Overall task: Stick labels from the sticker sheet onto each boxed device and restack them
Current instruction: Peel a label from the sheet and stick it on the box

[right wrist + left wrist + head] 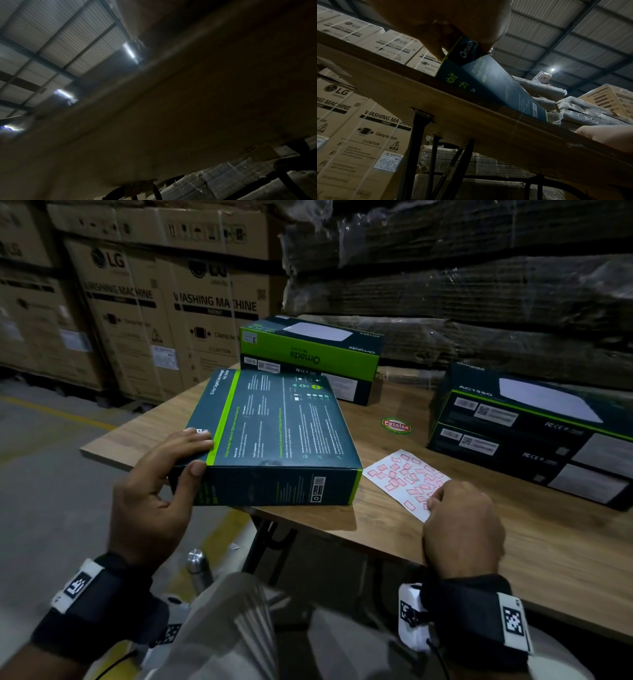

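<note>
A flat dark teal and green device box (274, 436) lies tilted at the table's near left corner, overhanging the edge. My left hand (171, 474) grips its left corner, fingers on top and thumb on the side; the left wrist view shows the same box (488, 81) pinched from below. A white sticker sheet (404, 479) with red-bordered labels lies to the box's right. My right hand (459, 518) rests on the sheet's near end, fingertips curled onto it. The right wrist view is dark and blurred, so the fingers are hidden there.
A green Omada box (308, 354) sits on another at the back of the wooden table (548, 542). Two stacked dark boxes (534, 436) stand at the right. A round sticker (396, 426) lies mid-table. Washing machine cartons (164, 313) and wrapped bundles (479, 285) stand behind. A steel bottle (198, 570) stands below.
</note>
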`<state>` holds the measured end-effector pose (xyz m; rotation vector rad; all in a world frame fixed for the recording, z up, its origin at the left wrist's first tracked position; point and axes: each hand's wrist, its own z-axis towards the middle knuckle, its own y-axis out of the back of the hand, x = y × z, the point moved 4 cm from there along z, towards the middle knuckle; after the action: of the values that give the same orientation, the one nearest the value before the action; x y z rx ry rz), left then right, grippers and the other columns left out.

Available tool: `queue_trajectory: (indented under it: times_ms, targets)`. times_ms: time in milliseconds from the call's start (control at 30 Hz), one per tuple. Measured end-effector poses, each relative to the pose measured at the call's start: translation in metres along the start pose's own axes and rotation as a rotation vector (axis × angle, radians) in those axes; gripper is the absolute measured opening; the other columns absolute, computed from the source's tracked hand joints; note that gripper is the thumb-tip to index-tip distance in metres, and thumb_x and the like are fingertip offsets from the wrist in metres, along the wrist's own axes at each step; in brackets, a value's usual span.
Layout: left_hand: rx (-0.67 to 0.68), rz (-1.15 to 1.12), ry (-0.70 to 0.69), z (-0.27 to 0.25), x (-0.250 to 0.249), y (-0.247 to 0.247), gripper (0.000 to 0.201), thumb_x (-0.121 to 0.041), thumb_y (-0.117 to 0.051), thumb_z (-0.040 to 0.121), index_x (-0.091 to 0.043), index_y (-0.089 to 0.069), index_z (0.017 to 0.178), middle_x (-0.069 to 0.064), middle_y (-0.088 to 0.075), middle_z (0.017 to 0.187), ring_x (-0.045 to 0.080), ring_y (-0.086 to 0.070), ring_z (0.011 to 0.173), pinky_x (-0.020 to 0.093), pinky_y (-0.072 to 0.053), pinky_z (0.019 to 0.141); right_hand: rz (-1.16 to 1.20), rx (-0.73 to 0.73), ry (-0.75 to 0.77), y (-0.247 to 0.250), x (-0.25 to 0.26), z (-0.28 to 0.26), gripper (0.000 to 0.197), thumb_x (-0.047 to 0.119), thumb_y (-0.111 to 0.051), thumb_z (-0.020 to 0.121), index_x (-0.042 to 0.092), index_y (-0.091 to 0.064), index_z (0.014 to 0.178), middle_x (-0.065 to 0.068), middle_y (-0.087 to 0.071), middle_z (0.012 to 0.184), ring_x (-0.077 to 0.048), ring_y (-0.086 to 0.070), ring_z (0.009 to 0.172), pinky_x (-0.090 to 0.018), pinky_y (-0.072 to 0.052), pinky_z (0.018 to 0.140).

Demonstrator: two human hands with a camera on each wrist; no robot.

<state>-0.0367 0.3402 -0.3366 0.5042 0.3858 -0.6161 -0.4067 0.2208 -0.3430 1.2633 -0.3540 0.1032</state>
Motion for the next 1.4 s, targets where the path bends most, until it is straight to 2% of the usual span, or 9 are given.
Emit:
queue_trajectory:
  times_ms: [333, 567, 700, 900, 1000, 1233, 1400]
  targets:
    - [-0.002, 0.005, -0.004, 0.0, 0.001, 0.0, 0.03, -0.017, -0.057, 0.108, -0.001, -0.072, 0.13, 0.011, -0.071, 0.138, 0.027, -0.06, 0.142, 0.054, -0.046, 0.12, -0.042, 0.013, 0.023, -0.002, 0.002, -0.004, 0.014, 0.013, -0.061, 0.1, 0.01, -0.066, 0.113, -0.014, -0.064, 0.118, -0.038, -0.059, 0.112, -0.037, -0.035, 0.075]
    - [0.004, 0.001, -0.007, 0.0, 0.002, 0.0, 0.03, -0.017, -0.058, 0.108, -0.002, -0.072, 0.13, 0.01, -0.07, 0.138, 0.028, -0.06, 0.142, 0.055, -0.046, 0.119, 0.029, 0.01, 0.023, 0.0, 0.0, -0.004, 0.012, 0.015, -0.061, 0.101, 0.01, -0.069, 0.11, -0.015, -0.066, 0.116, -0.04, -0.059, 0.11, -0.038, -0.036, 0.075]
    - [0.004, 0.004, -0.002, 0.0, 0.002, 0.0, 0.031, -0.018, -0.057, 0.109, -0.001, -0.072, 0.13, 0.01, -0.071, 0.138, 0.028, -0.06, 0.142, 0.056, -0.046, 0.12, 0.049, 0.01, 0.028, 0.0, -0.001, -0.003, 0.011, 0.016, -0.061, 0.102, 0.01, -0.068, 0.107, -0.016, -0.066, 0.114, -0.04, -0.06, 0.107, -0.037, -0.031, 0.075]
    - [0.004, 0.011, -0.009, -0.001, 0.002, -0.001, 0.03, -0.017, -0.057, 0.109, -0.001, -0.072, 0.13, 0.011, -0.071, 0.138, 0.028, -0.06, 0.141, 0.056, -0.046, 0.119, 0.046, 0.031, 0.046, 0.003, 0.001, -0.005, 0.015, 0.021, -0.06, 0.104, 0.01, -0.069, 0.108, -0.017, -0.067, 0.116, -0.04, -0.061, 0.107, -0.037, -0.031, 0.074]
    - [0.007, 0.011, -0.007, 0.0, 0.001, 0.0, 0.031, -0.017, -0.057, 0.109, -0.002, -0.072, 0.13, 0.01, -0.07, 0.138, 0.027, -0.06, 0.142, 0.056, -0.046, 0.119, 0.048, 0.047, 0.056, 0.005, 0.001, -0.006, 0.016, 0.023, -0.058, 0.105, 0.011, -0.068, 0.11, -0.016, -0.067, 0.117, -0.039, -0.061, 0.107, -0.038, -0.036, 0.077]
    - [0.001, 0.019, -0.009, 0.0, 0.001, -0.001, 0.031, -0.018, -0.057, 0.109, -0.002, -0.072, 0.13, 0.011, -0.07, 0.138, 0.027, -0.06, 0.142, 0.053, -0.046, 0.12, 0.173, 0.072, 0.056, 0.013, -0.002, -0.007, 0.014, 0.023, -0.058, 0.106, 0.013, -0.068, 0.104, -0.016, -0.07, 0.113, -0.037, -0.06, 0.105, -0.038, -0.032, 0.077]
    - [-0.011, 0.018, -0.012, 0.0, 0.001, -0.001, 0.031, -0.019, -0.057, 0.109, -0.001, -0.072, 0.13, 0.011, -0.071, 0.138, 0.025, -0.061, 0.141, 0.051, -0.045, 0.121, 0.241, 0.091, 0.052, 0.017, -0.003, -0.009, 0.013, 0.022, -0.057, 0.105, 0.015, -0.066, 0.1, -0.013, -0.069, 0.109, -0.031, -0.053, 0.095, -0.037, -0.031, 0.076]
